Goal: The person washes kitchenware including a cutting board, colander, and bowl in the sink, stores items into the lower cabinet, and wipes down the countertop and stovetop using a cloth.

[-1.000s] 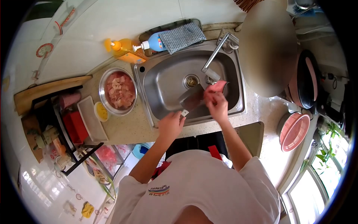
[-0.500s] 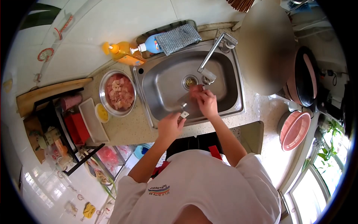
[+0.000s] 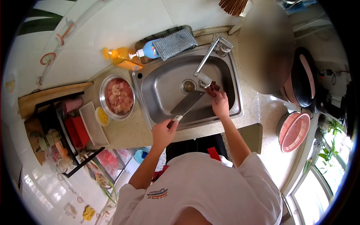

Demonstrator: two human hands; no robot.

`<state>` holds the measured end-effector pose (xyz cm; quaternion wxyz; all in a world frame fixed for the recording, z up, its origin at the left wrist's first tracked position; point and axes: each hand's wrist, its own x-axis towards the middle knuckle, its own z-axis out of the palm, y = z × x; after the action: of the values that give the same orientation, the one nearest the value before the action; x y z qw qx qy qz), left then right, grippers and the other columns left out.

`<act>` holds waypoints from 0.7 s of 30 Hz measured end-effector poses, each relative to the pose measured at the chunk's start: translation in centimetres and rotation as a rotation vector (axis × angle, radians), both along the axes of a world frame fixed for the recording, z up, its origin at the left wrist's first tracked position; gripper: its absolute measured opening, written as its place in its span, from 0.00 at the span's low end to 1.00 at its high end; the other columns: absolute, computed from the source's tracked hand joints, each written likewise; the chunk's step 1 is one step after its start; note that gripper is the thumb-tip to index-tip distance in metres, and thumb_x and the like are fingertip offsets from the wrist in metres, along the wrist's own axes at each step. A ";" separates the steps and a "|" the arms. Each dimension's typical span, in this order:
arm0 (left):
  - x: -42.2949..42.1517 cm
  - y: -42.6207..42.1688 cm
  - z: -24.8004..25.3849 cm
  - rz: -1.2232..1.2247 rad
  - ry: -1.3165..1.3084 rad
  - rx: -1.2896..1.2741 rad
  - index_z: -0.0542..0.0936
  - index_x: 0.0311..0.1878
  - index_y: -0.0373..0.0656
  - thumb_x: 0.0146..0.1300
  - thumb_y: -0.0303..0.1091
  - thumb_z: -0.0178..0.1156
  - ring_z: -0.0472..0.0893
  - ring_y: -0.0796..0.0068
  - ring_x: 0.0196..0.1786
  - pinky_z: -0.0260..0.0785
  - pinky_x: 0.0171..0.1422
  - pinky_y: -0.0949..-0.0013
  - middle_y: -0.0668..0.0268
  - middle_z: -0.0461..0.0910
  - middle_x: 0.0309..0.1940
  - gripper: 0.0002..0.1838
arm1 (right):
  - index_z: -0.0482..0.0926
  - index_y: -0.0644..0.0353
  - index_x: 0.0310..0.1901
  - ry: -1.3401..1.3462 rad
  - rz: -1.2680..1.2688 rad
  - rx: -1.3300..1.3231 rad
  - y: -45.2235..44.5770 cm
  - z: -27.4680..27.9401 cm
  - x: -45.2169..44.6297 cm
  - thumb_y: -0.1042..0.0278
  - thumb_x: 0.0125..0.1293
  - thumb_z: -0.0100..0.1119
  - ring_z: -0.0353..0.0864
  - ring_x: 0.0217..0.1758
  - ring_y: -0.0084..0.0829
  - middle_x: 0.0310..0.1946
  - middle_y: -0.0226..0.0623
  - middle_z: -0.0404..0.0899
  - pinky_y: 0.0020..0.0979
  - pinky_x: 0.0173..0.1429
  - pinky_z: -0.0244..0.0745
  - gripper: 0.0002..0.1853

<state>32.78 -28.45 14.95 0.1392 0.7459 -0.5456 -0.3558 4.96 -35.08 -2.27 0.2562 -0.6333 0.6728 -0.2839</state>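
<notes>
Over the front of the metal sink (image 3: 157, 93), my left hand (image 3: 163, 134) is wrapped round the handle of a cleaver (image 3: 188, 102). Its broad blade points up and right, across the basin toward the drain. My right hand (image 3: 220, 105) pinches a dark reddish-brown cloth-like piece (image 3: 212, 89) just under the faucet (image 3: 205, 63). The blade tip is close to that piece; whether they touch is unclear. Whether water runs from the faucet cannot be made out.
Left of the sink stand a metal bowl of cut meat (image 3: 119, 98), a small yellow-filled bowl (image 3: 101, 116) and a white tray (image 3: 93, 125). Soap bottles (image 3: 150, 49) and a grey cloth (image 3: 174, 44) lie behind. A pink basin (image 3: 294, 132) is at the right.
The cleaver has turned so its blade shows flat over the basin. My right hand has moved right with the piece, back under the faucet, after dipping toward the drain. The view has shifted slightly.
</notes>
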 end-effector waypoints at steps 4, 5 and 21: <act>-0.1 -0.1 0.6 0.144 0.216 0.257 0.90 0.43 0.41 0.75 0.50 0.62 0.82 0.72 0.24 0.73 0.35 0.67 0.64 0.83 0.21 0.21 | 0.82 0.61 0.55 -0.177 -0.043 0.113 2.8 5.3 1.1 0.75 0.62 0.62 0.79 0.52 0.55 0.48 0.49 0.78 0.47 0.56 0.77 0.18; 0.0 0.2 0.4 0.162 0.266 0.284 0.91 0.42 0.40 0.76 0.50 0.61 0.80 0.75 0.24 0.71 0.34 0.68 0.66 0.82 0.20 0.22 | 0.81 0.61 0.55 -0.195 -0.042 0.090 3.5 6.2 1.3 0.76 0.62 0.64 0.79 0.52 0.55 0.48 0.49 0.77 0.47 0.55 0.77 0.18; -4.3 1.4 2.1 -0.463 0.504 0.466 0.91 0.39 0.39 0.78 0.51 0.58 0.74 0.82 0.22 0.66 0.31 0.70 0.70 0.77 0.15 0.25 | 0.88 0.45 0.46 0.302 0.049 -0.221 14.4 19.9 -2.1 0.62 0.58 0.74 0.76 0.62 0.35 0.46 0.20 0.83 0.53 0.68 0.63 0.13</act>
<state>28.46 -27.01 17.04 0.0119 0.5046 -0.5528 -0.6631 2.83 -20.70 17.62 0.0880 -0.7092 0.6528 -0.2515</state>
